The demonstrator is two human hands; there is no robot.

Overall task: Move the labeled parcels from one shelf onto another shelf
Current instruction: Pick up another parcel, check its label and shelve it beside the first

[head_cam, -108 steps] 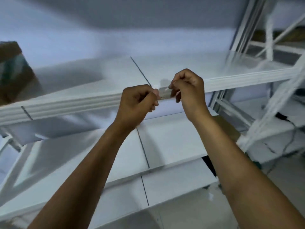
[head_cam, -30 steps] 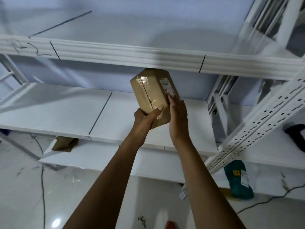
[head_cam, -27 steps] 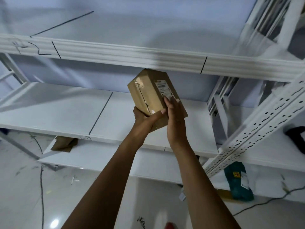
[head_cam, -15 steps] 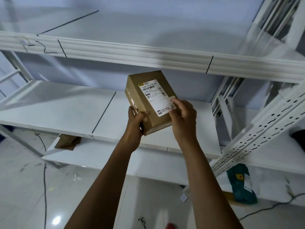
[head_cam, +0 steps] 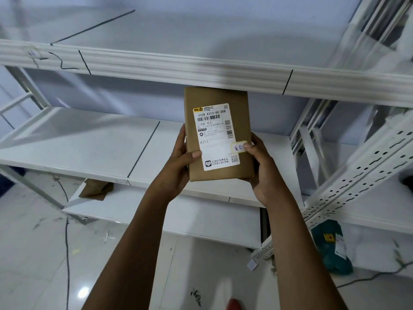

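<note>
I hold a brown cardboard parcel (head_cam: 240, 121) with both hands, in the air in front of the white rack. Its white shipping label (head_cam: 215, 136) faces me, with a small yellow sticker at the label's right edge. My left hand (head_cam: 178, 166) grips the parcel's left side, thumb on the front face. My right hand (head_cam: 260, 168) grips the lower right corner, thumb on the sticker. The parcel's top edge reaches the front rim of the upper shelf (head_cam: 178, 66). The middle shelf (head_cam: 89, 144) lies behind and below it.
A lower shelf (head_cam: 134, 209) carries a brown cardboard piece (head_cam: 95, 190) at its left end. A perforated white upright (head_cam: 362, 175) slants at the right. A teal bag (head_cam: 330, 247) with a label lies on the floor at right. Cables run across the tiled floor.
Earlier my hands pinched something small at a shelf edge. Over the last second I turned the parcel so its label faces me squarely, and my right thumb moved onto the sticker.
</note>
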